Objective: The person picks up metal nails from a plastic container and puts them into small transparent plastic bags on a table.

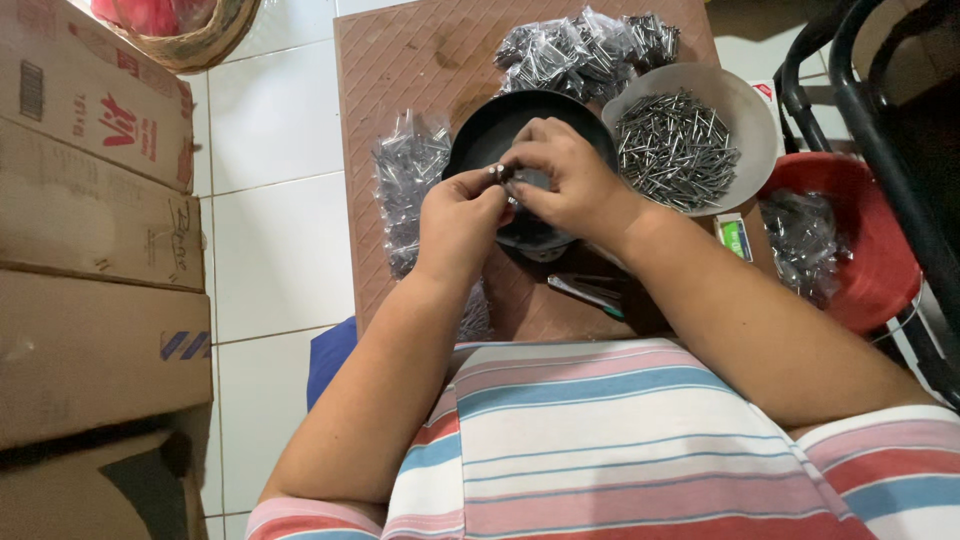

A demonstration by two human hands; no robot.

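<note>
My left hand [458, 222] and my right hand [560, 180] meet over a black round bowl [487, 127] on a small brown table [400, 70]. Together the fingertips pinch a small clear plastic bag of metal nails [503, 173]. A grey bowl [752, 105] heaped with loose nails [672, 148] stands just right of my right hand. Filled clear bags of nails [408, 170] lie to the left of the black bowl, and more bags [585, 50] pile up behind it.
A red bowl [880, 260] with bagged nails sits at the right, by a black chair frame [880, 90]. Cardboard boxes [90, 230] stack along the left on a white tiled floor [275, 190]. A woven basket [195, 35] stands at the top left.
</note>
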